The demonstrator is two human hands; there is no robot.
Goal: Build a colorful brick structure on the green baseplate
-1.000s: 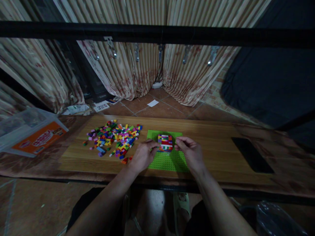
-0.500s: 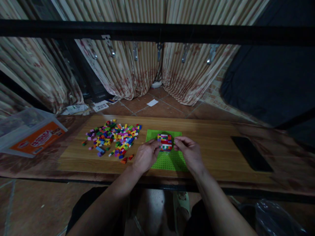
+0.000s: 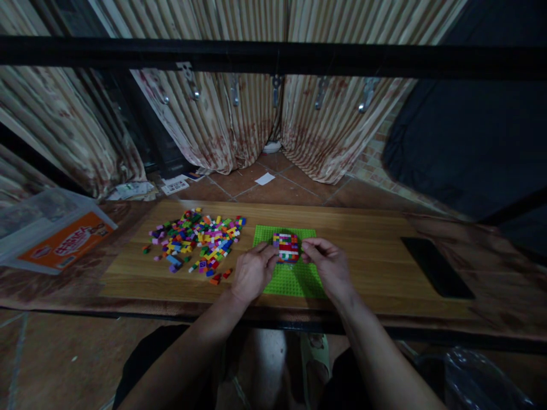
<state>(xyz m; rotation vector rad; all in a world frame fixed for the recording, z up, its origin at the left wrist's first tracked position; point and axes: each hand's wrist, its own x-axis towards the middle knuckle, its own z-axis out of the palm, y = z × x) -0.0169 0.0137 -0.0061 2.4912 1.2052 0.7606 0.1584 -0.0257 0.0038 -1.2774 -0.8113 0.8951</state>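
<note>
A small block build of many-coloured toy bricks (image 3: 286,246) stands on a green studded baseplate (image 3: 286,283). My left hand (image 3: 255,270) is at its left side, fingers bent, with the thumb and fingertips against the build's edge. On the other side my right hand (image 3: 328,263) pinches thumb and forefinger together just right of the build, apart from it. Whatever may be in that pinch is too small and dark to name. Loose toy bricks (image 3: 205,236) in many colours lie heaped to the left of the baseplate.
The wooden board (image 3: 371,256) carries all of this. A black flat slab (image 3: 436,267) lies at its right end. To the left stands a clear plastic bin (image 3: 51,228) with an orange label. A black bar (image 3: 273,57) with metal hooks crosses the view above.
</note>
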